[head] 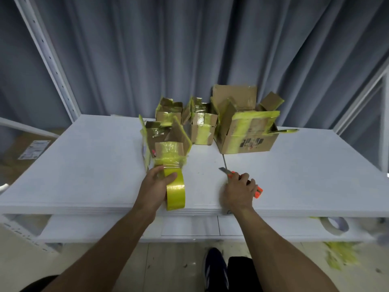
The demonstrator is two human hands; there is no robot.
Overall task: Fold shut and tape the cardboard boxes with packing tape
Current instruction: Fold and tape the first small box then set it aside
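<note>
Yellow tape [168,164] stretches from the box [168,144], flaps up, on the table [84,165] toward its front edge, to the roll [176,191]. Our left hand [154,186] grips the roll; our right hand [240,192] curls round an orange knife [228,174], blade out. We judge this the cutting step: next the blade must meet the taut strip. Three other boxes [246,133] sit behind.

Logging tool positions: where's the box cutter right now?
Head view, right of centre: the box cutter is gripped in the right hand over the white table near its front edge, right of the tape roll in the left hand.
</note>
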